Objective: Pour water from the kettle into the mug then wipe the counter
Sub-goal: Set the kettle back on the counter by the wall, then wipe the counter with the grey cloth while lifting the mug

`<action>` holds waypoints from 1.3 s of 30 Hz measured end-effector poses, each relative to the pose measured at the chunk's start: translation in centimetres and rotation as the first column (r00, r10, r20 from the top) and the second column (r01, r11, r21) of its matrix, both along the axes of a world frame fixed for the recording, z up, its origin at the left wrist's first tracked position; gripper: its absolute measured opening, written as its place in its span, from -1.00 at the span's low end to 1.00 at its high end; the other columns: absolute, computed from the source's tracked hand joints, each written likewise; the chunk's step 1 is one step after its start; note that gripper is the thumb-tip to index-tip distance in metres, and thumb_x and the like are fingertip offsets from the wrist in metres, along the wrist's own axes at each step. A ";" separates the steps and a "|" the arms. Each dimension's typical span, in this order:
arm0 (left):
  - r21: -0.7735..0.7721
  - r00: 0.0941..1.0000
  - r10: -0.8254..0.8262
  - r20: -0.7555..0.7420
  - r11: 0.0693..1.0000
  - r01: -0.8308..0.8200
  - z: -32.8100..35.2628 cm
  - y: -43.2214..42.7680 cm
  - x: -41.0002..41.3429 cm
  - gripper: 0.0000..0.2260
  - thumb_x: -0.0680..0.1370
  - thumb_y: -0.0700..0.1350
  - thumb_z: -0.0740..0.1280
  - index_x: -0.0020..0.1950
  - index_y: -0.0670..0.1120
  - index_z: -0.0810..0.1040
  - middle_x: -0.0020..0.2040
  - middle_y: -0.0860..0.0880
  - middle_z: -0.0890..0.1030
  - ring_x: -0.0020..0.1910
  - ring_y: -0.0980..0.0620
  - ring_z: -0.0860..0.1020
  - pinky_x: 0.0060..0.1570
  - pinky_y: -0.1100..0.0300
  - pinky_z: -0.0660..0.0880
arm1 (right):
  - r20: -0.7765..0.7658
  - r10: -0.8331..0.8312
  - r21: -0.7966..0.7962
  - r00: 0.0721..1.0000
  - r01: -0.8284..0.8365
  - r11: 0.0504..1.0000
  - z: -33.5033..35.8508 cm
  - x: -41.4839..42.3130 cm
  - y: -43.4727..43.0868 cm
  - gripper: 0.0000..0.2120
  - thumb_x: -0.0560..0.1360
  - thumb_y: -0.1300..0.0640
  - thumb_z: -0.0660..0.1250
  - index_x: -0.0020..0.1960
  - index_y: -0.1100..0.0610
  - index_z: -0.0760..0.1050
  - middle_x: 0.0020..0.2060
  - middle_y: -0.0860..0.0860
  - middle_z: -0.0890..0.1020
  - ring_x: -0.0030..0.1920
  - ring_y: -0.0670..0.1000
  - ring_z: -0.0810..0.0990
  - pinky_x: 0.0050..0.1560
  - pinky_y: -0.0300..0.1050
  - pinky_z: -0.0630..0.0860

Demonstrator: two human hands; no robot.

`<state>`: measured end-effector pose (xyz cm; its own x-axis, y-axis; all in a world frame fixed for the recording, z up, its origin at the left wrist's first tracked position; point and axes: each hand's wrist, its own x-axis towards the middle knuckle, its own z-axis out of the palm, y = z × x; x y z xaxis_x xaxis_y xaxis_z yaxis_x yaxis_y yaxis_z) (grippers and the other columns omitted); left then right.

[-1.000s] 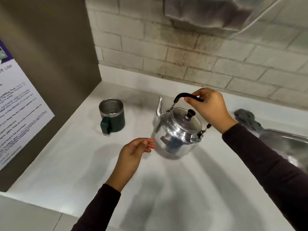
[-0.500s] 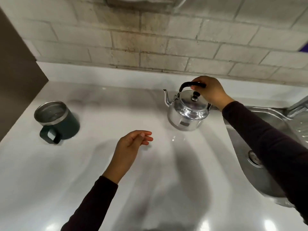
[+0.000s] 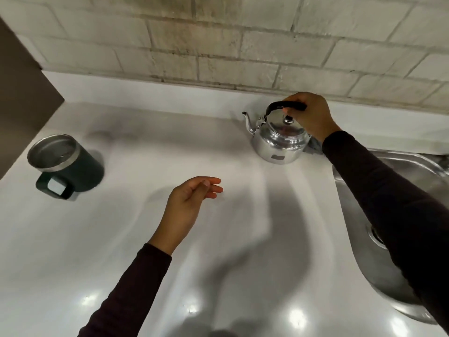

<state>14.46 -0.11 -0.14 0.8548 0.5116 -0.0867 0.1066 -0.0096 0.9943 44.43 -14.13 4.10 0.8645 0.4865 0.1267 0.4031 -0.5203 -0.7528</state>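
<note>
Kettle (image 3: 279,139) shifted toward sink (image 3: 413,166), counter (image 3: 145,239) open

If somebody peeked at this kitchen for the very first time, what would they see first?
Probably the shiny silver kettle at the back of the white counter, with the right hand gripping its black handle. Next, the dark green mug far off to the left, and the left hand hovering empty in the middle. A steel sink sits on the right.

Shiny metal kettle (image 3: 279,139), glossy counter (image 3: 150,239)
</note>
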 end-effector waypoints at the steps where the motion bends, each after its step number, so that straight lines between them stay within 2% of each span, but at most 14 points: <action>1: -0.002 1.000 0.003 -0.006 1.000 -0.003 -0.1 -0.1 -0.1 -0.76 0.59 -0.13 0.16 -0.06 0.04 0.63 -0.21 0.14 0.71 -0.17 0.15 0.64 -0.11 0.42 0.49 | -0.019 -0.019 0.026 1.000 0.019 0.999 -0.7 -0.5 -0.3 -0.79 0.39 0.18 0.43 0.02 0.09 0.61 0.00 0.08 0.66 0.00 -0.01 0.60 0.07 -0.31 0.50; 5: 0.001 1.000 -0.022 -0.018 1.000 0.022 -0.1 -0.7 -0.6 -0.75 0.59 -0.14 0.17 -0.07 0.04 0.63 -0.22 0.12 0.71 -0.18 0.15 0.64 -0.11 0.41 0.50 | 0.055 -0.019 -0.017 0.998 0.020 1.000 -3.9 -3.1 -1.3 -0.70 0.37 0.20 0.47 0.09 0.19 0.60 0.13 0.10 0.55 0.17 0.00 0.48 0.07 -0.60 0.28; 7: 0.007 0.999 -0.036 -0.025 0.999 0.036 -0.1 -1.0 -0.9 -0.76 0.59 -0.13 0.17 -0.06 0.05 0.63 -0.21 0.12 0.72 -0.17 0.15 0.64 -0.09 0.39 0.51 | 0.079 0.046 -0.106 0.996 -0.038 0.994 -5.6 -4.1 -1.9 -0.65 0.45 0.24 0.38 0.22 0.23 0.52 0.34 0.21 0.42 0.38 0.14 0.34 0.29 -0.38 0.30; 9: 0.013 0.998 -0.051 -0.036 0.999 0.051 -0.1 -1.3 -1.3 -0.76 0.59 -0.13 0.17 -0.06 0.05 0.63 -0.20 0.13 0.72 -0.17 0.15 0.64 -0.09 0.40 0.51 | 0.174 0.136 -0.251 0.975 -0.090 0.964 -6.6 -4.5 -2.5 -0.66 0.53 0.22 0.26 0.30 0.18 0.47 0.47 0.17 0.28 0.51 0.16 0.10 0.51 -0.01 0.05; 10: 0.013 0.997 -0.060 -0.041 0.998 0.060 -0.1 -1.4 -1.5 -0.75 0.59 -0.13 0.17 -0.06 0.05 0.63 -0.20 0.13 0.72 -0.17 0.15 0.64 -0.10 0.41 0.50 | 0.179 0.158 -0.259 0.971 -0.109 0.960 -6.8 -4.4 -2.6 -0.66 0.55 0.23 0.23 0.31 0.16 0.47 0.48 0.16 0.24 0.52 0.15 0.05 0.51 -0.02 0.00; 12: 0.010 0.996 -0.078 -0.048 0.997 0.079 -0.2 -1.7 -1.7 -0.75 0.59 -0.14 0.16 -0.07 0.06 0.63 -0.20 0.13 0.72 -0.17 0.15 0.64 -0.11 0.42 0.49 | 0.126 0.125 -0.147 0.984 -0.106 0.983 -6.6 -4.5 -2.8 -0.65 0.54 0.31 0.21 0.31 0.15 0.46 0.49 0.14 0.23 0.51 0.17 0.10 0.46 -0.15 0.17; 15: 0.009 0.994 -0.098 -0.055 0.995 0.099 -0.2 -2.2 -1.4 -0.74 0.59 -0.14 0.16 -0.07 0.07 0.63 -0.21 0.14 0.71 -0.17 0.15 0.64 -0.10 0.41 0.50 | 0.156 -0.042 0.047 0.987 0.036 0.998 -6.5 -4.6 -4.1 -0.60 0.52 0.38 0.17 0.31 0.14 0.45 0.44 0.14 0.32 0.47 0.12 0.22 0.47 0.06 0.21; 18: 0.000 0.991 -0.115 -0.068 0.993 0.115 -0.6 -3.1 -0.9 -0.74 0.59 -0.15 0.16 -0.07 0.05 0.63 -0.22 0.11 0.71 -0.18 0.16 0.64 -0.12 0.42 0.49 | 0.183 -0.249 0.120 0.951 0.230 0.966 -6.9 -3.8 -6.6 -0.63 0.47 0.35 0.14 0.21 0.14 0.50 0.23 0.16 0.49 0.24 0.00 0.45 0.28 -0.17 0.39; 20: -0.003 0.990 -0.124 -0.070 0.992 0.125 -0.8 -3.9 -0.7 -0.74 0.59 -0.16 0.16 -0.08 0.04 0.63 -0.19 0.08 0.70 -0.17 0.16 0.64 -0.13 0.42 0.49 | 0.139 -0.366 0.097 0.920 0.355 0.930 -7.5 -2.2 -7.9 -0.71 0.45 0.35 0.17 0.12 0.24 0.53 0.13 0.26 0.50 0.12 0.14 0.51 0.09 -0.31 0.39; 22: -0.007 0.989 -0.124 -0.077 0.992 0.124 -1.0 -4.5 -0.5 -0.74 0.58 -0.17 0.16 -0.08 0.04 0.63 -0.18 0.07 0.69 -0.17 0.15 0.64 -0.12 0.41 0.50 | 0.076 -0.406 0.001 0.911 0.407 0.913 -8.6 0.2 -8.8 -0.79 0.47 0.33 0.21 0.07 0.34 0.51 0.13 0.34 0.47 0.11 0.26 0.50 0.05 -0.31 0.36; 27: 0.028 0.986 -0.100 -0.135 0.994 0.104 -1.3 -4.7 -0.6 -0.73 0.58 -0.15 0.17 -0.09 0.09 0.64 -0.20 0.15 0.71 -0.16 0.14 0.65 -0.05 0.38 0.52 | 0.011 -0.328 -0.418 0.945 0.302 0.856 -10.5 2.6 -7.9 -0.64 0.47 0.13 0.29 0.22 0.24 0.45 0.19 0.27 0.51 0.15 0.30 0.51 0.16 0.09 0.47; 32: 0.035 0.988 -0.058 -0.141 0.997 0.063 -1.2 -4.1 -0.9 -0.74 0.58 -0.16 0.17 -0.07 0.05 0.64 -0.20 0.15 0.72 -0.17 0.15 0.64 -0.09 0.43 0.50 | 0.325 -0.229 -0.534 0.917 0.379 0.756 -11.0 -2.9 -6.6 -0.70 0.44 0.08 0.27 0.11 0.20 0.53 0.11 0.25 0.53 0.10 0.31 0.46 0.11 0.12 0.39; 37: 0.044 0.993 -0.030 -0.119 0.998 0.035 -0.6 -2.3 -2.5 -0.75 0.58 -0.16 0.17 -0.07 0.04 0.64 -0.21 0.14 0.72 -0.18 0.15 0.64 -0.06 0.39 0.52 | 0.193 -0.142 -0.165 0.971 0.175 0.971 -9.6 -12.9 -4.7 -0.90 0.49 0.15 0.29 -0.18 0.15 0.51 -0.18 0.21 0.59 -0.14 0.20 0.51 -0.17 -0.10 0.27; 39: 0.043 0.993 -0.006 -0.120 0.999 0.012 -0.4 -1.4 -3.6 -0.75 0.59 -0.16 0.16 -0.06 0.03 0.63 -0.22 0.12 0.71 -0.18 0.13 0.64 -0.03 0.35 0.54 | 0.057 -0.059 0.015 0.997 0.059 0.998 -8.4 -16.7 -3.3 -0.79 0.52 0.19 0.26 -0.27 0.08 0.35 -0.38 0.04 0.49 -0.33 -0.01 0.46 -0.28 -0.24 0.28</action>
<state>10.89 -1.47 -0.52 0.8443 0.5095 -0.1664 0.2247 -0.0546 0.9729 27.75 -17.44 -4.35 0.8828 0.4328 0.1826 0.4145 -0.5347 -0.7364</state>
